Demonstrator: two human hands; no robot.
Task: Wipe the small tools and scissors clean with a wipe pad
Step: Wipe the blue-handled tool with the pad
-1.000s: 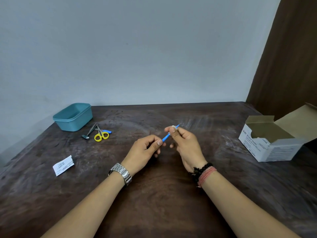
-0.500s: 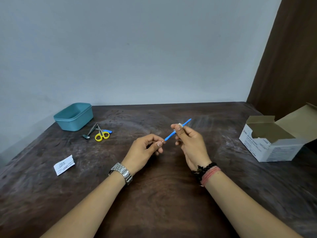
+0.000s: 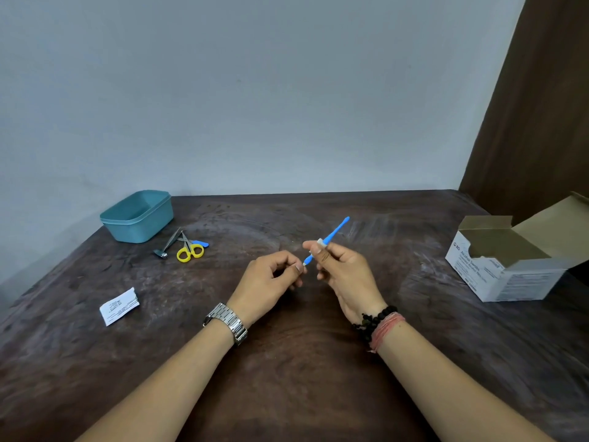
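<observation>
While your right hand (image 3: 342, 272) pinches the wipe pad (image 3: 320, 241) round the blue tool (image 3: 331, 236) mid-frame and your left hand (image 3: 271, 279) grips its lower tip, the scissors (image 3: 190, 248) and clippers (image 3: 167, 245) at left probably await wiping.

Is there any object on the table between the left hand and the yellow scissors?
Nothing visible. Between the left hand and the yellow scissors only bare table shows. The nail clipper lies just left of them, touching.

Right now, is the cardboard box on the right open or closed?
Open. The white alcohol swab box has its top flaps folded up and back, showing its brown inside.
</observation>
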